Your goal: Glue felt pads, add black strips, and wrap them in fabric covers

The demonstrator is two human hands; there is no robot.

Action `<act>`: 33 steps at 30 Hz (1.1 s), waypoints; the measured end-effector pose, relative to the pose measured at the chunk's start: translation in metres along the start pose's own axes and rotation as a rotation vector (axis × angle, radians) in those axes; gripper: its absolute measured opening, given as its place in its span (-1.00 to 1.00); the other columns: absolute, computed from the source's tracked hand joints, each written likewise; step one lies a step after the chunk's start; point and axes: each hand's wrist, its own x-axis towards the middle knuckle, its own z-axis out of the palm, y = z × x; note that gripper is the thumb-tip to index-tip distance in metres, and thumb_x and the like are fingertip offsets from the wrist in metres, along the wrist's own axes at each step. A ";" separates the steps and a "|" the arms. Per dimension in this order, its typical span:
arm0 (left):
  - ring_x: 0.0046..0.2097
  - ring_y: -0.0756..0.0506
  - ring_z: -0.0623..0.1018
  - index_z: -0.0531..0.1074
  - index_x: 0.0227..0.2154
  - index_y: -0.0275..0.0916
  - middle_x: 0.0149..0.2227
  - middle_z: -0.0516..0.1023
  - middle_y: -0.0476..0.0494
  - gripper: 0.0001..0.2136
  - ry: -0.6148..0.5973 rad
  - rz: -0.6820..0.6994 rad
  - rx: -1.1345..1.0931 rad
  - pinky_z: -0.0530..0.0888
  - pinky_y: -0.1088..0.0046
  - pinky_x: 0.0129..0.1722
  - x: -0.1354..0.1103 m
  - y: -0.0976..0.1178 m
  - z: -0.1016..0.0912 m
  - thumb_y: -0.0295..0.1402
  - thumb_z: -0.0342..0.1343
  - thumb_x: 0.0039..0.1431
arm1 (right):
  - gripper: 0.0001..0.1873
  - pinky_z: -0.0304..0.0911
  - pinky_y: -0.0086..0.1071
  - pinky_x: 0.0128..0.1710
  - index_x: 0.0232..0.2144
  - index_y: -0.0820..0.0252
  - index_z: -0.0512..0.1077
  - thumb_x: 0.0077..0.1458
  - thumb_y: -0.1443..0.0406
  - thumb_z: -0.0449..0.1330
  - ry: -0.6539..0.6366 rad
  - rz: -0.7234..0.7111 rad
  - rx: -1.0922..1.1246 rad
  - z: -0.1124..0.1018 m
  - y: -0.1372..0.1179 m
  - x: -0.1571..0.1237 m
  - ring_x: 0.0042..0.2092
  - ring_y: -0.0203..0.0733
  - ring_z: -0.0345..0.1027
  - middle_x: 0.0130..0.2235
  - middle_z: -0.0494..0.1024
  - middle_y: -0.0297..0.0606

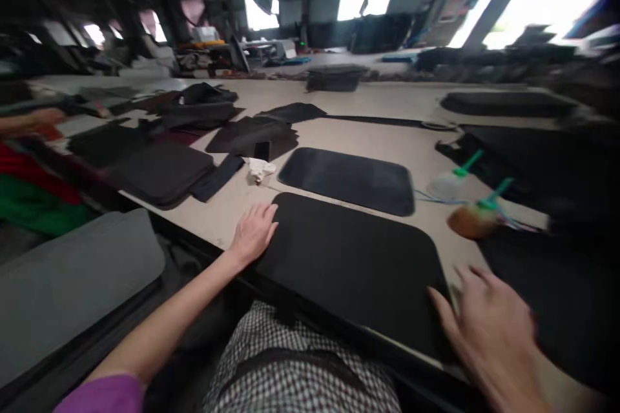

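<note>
A large black rounded panel (349,264) lies flat on the pale tabletop, close to the front edge. At its left edge rests my left hand (254,232), fingers stretched out flat, the tips touching the panel. My right hand (494,316) is at the opposite edge, slightly blurred, with the thumb along the panel's side and the fingers apart over the table. Just behind lies a smaller dark rounded plate (346,181). Two squeeze bottles with green nozzles stand to the right: a clear one (446,186) and one with brown liquid (473,221).
A crumpled white cloth (260,170) and a dark phone (262,151) lie left of the plate. Stacks of dark panels (159,168) cover the left side; black material (557,297) covers the right. Grey sheets (82,284) sit low at left. A co-worker's arm (29,121) reaches in.
</note>
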 end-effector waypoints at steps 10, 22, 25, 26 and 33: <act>0.48 -0.20 0.07 0.08 0.43 -0.02 0.49 0.02 -0.15 -0.31 -0.245 0.576 0.137 -0.01 0.14 0.39 0.013 0.034 0.051 0.18 -0.15 0.36 | -0.31 0.03 0.08 0.35 0.40 0.23 0.14 0.38 0.02 0.05 -0.438 -0.196 -0.098 0.041 -0.050 -0.001 0.43 0.09 -0.01 0.43 0.12 -0.02; 0.46 -0.22 0.14 0.03 0.44 0.05 0.49 -0.01 -0.11 -0.36 -0.204 0.606 0.180 0.09 0.07 0.38 0.027 0.025 0.059 0.08 -0.09 0.39 | -0.31 0.31 -0.06 0.12 0.11 0.26 0.25 0.01 0.08 0.31 0.260 0.655 0.100 0.038 0.088 0.095 0.17 0.12 0.26 0.17 0.30 0.13; 0.46 -0.22 0.14 0.02 0.44 0.06 0.49 -0.02 -0.09 -0.36 -0.199 0.603 0.193 0.10 0.07 0.38 0.026 0.026 0.058 0.08 -0.09 0.39 | -0.15 0.13 0.04 0.24 0.15 0.30 0.18 -0.12 0.10 0.38 0.192 0.739 0.032 0.053 0.114 0.121 0.25 0.24 0.15 0.21 0.28 0.22; 0.46 -0.21 0.14 0.00 0.45 0.07 0.49 -0.01 -0.08 -0.36 -0.196 0.601 0.196 0.10 0.08 0.38 0.026 0.026 0.058 0.07 -0.09 0.39 | -0.15 0.11 0.06 0.24 0.14 0.29 0.19 -0.14 0.11 0.39 0.172 0.753 0.034 0.057 0.118 0.126 0.23 0.26 0.17 0.20 0.32 0.21; 0.46 -0.19 0.13 0.02 0.44 0.05 0.49 -0.02 -0.11 -0.37 -0.193 0.612 0.200 0.07 0.11 0.38 0.028 0.026 0.058 0.08 -0.11 0.40 | -0.32 0.26 -0.02 0.15 0.04 0.19 0.30 -0.09 0.05 0.33 0.327 0.777 0.312 0.056 0.112 0.132 0.07 0.08 0.37 0.04 0.50 -0.02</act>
